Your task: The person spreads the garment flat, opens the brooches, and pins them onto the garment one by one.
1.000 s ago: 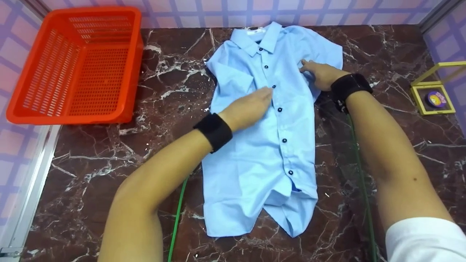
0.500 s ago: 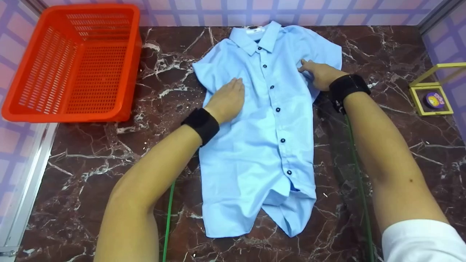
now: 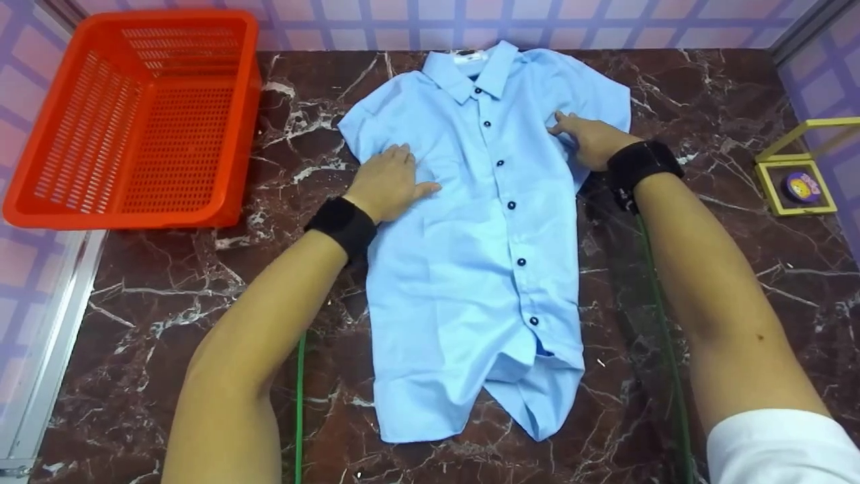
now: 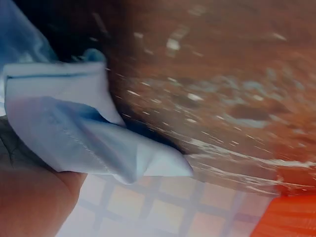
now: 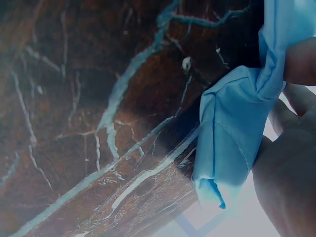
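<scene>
Left fingers [image 3: 396, 158]: lying straight, left of placket [image 3: 505, 185].
Right fingers [image 3: 568, 124]: touching cloth right of placket (cannot tell if gripping).
Shirt [image 3: 463, 269]: seemingly being smoothed; hem [image 3: 545, 405] below placket needing straightening next.

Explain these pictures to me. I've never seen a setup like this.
No machine here: a person works bare-handed. The wide view comes from a camera worn on the head, looking down; the two close views come from cameras on the wrists. A light blue short-sleeved shirt lies on a dark, veined surface, with a red basket to its left and a yellow case to its right. The left hand rests on the shirt's left side. The right hand touches the other side; whether it pinches the cloth is hard to tell.
</scene>
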`<state>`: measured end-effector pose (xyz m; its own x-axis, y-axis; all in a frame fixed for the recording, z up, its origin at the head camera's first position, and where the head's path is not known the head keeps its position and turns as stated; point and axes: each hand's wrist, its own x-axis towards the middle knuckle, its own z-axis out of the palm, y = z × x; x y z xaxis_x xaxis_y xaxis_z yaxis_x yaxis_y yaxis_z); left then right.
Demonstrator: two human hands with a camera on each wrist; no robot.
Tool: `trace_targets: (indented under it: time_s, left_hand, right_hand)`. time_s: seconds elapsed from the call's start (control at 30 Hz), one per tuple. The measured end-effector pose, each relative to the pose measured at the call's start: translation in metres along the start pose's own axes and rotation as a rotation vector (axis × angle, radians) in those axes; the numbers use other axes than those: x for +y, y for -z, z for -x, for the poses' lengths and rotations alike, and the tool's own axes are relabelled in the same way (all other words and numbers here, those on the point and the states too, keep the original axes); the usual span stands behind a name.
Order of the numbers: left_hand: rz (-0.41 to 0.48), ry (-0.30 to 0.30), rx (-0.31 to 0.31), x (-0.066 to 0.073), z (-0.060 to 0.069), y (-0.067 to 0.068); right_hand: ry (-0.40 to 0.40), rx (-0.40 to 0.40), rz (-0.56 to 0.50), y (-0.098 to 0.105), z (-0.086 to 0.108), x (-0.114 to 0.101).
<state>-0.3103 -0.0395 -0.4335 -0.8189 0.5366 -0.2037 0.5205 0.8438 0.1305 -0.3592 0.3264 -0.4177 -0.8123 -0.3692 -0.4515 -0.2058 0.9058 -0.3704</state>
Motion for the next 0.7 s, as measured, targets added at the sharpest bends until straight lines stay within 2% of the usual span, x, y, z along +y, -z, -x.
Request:
trace_targets:
  time_s: [0.1, 0.2, 0.3, 0.4, 0.53, 0.63, 0.7]
  left_hand:
    - [-0.045, 0.025, 0.017, -0.012, 0.01, 0.005]
    - [-0.135, 0.04, 0.023, -0.017, 0.024, 0.01]
    - [-0.209, 0.047, 0.068, -0.015, 0.039, 0.005]
    - [-0.254, 0.076, 0.137, -0.008, 0.054, -0.003]
    - [-0.307, 0.119, 0.209, 0.002, 0.071, -0.014]
    - [-0.328, 0.15, 0.229, 0.004, 0.081, -0.019]
    - [-0.307, 0.179, 0.219, 0.003, 0.087, -0.022]
  right_hand:
    - [0.025, 0.073, 0.039, 0.001, -0.001, -0.009]
    - [0.036, 0.243, 0.102, -0.001, -0.003, -0.029]
    - [0.059, 0.431, 0.169, -0.007, -0.011, -0.059]
    - [0.112, 0.534, 0.197, -0.012, -0.023, -0.094]
    - [0.25, 0.507, 0.241, -0.018, -0.043, -0.139]
    - [0.351, 0.392, 0.311, -0.026, -0.06, -0.166]
    - [0.381, 0.286, 0.343, -0.032, -0.071, -0.182]
